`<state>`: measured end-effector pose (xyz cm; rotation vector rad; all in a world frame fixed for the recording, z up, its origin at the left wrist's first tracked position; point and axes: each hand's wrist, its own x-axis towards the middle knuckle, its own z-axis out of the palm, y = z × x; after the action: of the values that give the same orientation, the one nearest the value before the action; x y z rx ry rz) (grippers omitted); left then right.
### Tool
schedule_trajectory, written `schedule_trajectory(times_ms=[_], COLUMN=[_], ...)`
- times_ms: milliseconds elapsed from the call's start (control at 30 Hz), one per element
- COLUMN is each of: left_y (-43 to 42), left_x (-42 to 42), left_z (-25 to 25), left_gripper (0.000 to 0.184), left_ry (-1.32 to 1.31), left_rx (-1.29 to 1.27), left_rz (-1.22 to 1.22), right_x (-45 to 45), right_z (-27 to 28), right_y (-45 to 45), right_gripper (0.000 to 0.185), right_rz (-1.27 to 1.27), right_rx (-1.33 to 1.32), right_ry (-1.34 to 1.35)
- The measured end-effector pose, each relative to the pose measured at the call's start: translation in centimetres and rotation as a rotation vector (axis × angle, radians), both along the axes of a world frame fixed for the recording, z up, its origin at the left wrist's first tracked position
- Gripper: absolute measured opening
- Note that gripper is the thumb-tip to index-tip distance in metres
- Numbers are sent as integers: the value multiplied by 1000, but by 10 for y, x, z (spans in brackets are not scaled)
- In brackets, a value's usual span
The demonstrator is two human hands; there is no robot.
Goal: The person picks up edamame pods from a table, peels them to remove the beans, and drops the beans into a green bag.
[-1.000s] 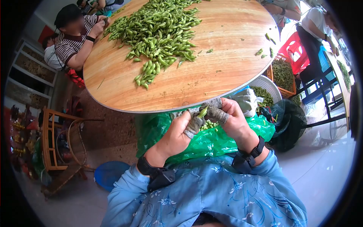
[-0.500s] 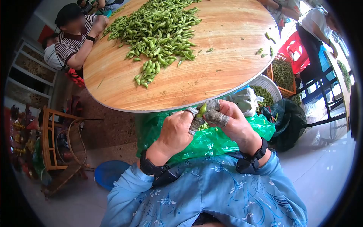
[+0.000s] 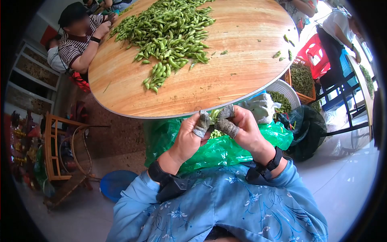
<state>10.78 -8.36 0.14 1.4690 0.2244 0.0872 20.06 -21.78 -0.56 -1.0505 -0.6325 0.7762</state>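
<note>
Between my two hands, just off the near edge of the round wooden table (image 3: pixel 242 80), is a green soybean pod (image 3: pixel 214 115). My left hand (image 3: pixel 186 135) pinches it from one side, with grey knitted covers on the thumb and finger. From the other side my right hand (image 3: pixel 248 129) grips it with similarly covered fingers. The pod is partly hidden by the fingers. Below my hands, light green shelled beans (image 3: pixel 216 134) lie on the green plastic (image 3: pixel 223 153) spread over my lap. A large heap of soybean pods (image 3: pixel 169 38) covers the far left of the table.
A few stray pods (image 3: pixel 277 54) lie at the table's right. Beyond it are a white basket (image 3: pixel 291 89) and an orange crate (image 3: pixel 314 90) of pods. A person (image 3: pixel 80 40) sits at the left. A blue basin (image 3: pixel 117 185) stands on the floor.
My left thumb has turned more upright against the pod, and both hands have shifted slightly. The pod shows paler and looks more broken up. The person at the left has moved their hands.
</note>
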Motion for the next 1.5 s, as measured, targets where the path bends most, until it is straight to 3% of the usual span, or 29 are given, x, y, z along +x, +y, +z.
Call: schedule_trajectory(times_ms=[33, 100, 167, 200, 233, 300, 333, 433, 467, 533, 633, 733, 967, 1067, 1133, 1233, 1367, 1433, 1500], left_y=[0, 0, 2, 2, 1, 0, -2, 0, 0, 0, 1, 3, 8, 6, 3, 5, 2, -5, -5], left_x=[2, 6, 7, 6, 6, 6, 6, 8, 8, 9, 9, 11, 12, 12, 12, 9, 10, 12, 12], left_z=[1, 4, -1, -4, -5, 0, 1, 1, 1, -1, -5, -4, -5, -10, -4, -1, -11, -20, -35], left_gripper=[18, 20, 19, 20, 20, 20, 21, 16, 14, 13, 12, 17, 15, 13, 14, 16, 20, 24, 28], left_ry=[36, 110, 144, 107, 70, 96, 82, 78, 96, 115, 126, 119, -27, -16, 66, 225, 203, 52, -67], left_rx=[-148, -444, -423, -244, -64, -28, 35, 99, 8, -83, -195, -54, -50, 124, -41, -181, -194, -178, 259], left_rz=[-6, -20, -25, -16, -6, -46, -61, -40, -20, 1, 14, -21, -6, 17, 44, -7, -21, 123, 105], right_x=[1, 5, 7, 8, 7, 6, 7, 8, 9, 10, 7, 6, 7, 6, 4, 6, 4, 5, 2], right_z=[1, 2, 3, 3, 3, 3, 5, 4, 4, 4, -1, -3, -4, -8, -1, -2, -8, -17, -17], right_y=[0, -2, -1, 0, -1, -2, -4, -4, -3, 1, 2, -3, -1, -1, 1, 2, 1, 1, -4], right_gripper=[14, 11, 11, 11, 11, 10, 10, 8, 8, 8, 14, 13, 12, 11, 9, 9, 8, 9, 12], right_rz=[1, -118, -178, -238, -237, -135, -106, -43, -42, -162, -200, -204, -160, -132, -219, -127, -139, -199, -261], right_rx=[0, -84, -109, -135, -135, -203, -226, -208, -207, -81, -115, -274, -263, -323, -365, -249, -311, -381, -331], right_ry=[0, -592, -737, -882, -882, -374, -288, -273, -274, -747, -783, -585, -501, -570, -904, -796, -749, -666, -535])
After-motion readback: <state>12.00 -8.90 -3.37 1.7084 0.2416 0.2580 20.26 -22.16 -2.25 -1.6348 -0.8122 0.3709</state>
